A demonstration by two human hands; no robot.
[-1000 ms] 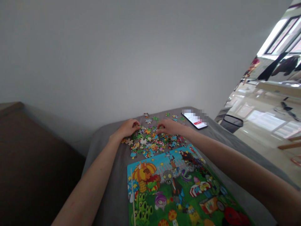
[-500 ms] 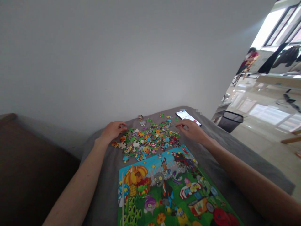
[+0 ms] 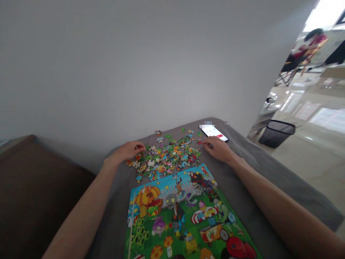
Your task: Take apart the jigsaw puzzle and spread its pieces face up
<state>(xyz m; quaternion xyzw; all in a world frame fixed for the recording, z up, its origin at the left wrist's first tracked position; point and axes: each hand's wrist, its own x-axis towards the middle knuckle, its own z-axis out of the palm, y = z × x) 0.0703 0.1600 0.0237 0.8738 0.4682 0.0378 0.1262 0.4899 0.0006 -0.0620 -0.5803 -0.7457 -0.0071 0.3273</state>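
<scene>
A loose heap of small, bright jigsaw pieces [image 3: 172,154] lies on the grey cloth. At its left edge my left hand [image 3: 132,149] has its fingers curled inward by the pieces; whatever is between the fingertips is hidden. On the right side of the heap, my right hand [image 3: 217,148] pinches a small reddish jigsaw piece [image 3: 199,142] with thumb and forefinger. Just behind that hand rests a phone [image 3: 214,132] with a lit screen. Nearer to me is a flat puzzle board [image 3: 185,216] printed with cartoon plants and zombies.
The cloth-covered table [image 3: 258,187] stands against a pale wall [image 3: 161,72]. To the left is a dark brown panel [image 3: 40,180]. Beyond the table's right edge a black mesh bin [image 3: 277,133] stands on a shiny floor, and a seated person [image 3: 307,50] is farther back.
The view has turned slightly to the right, so the board and heap sit farther left. Both hands stay at the same sides of the heap; a reddish piece now shows at my right fingertips.
</scene>
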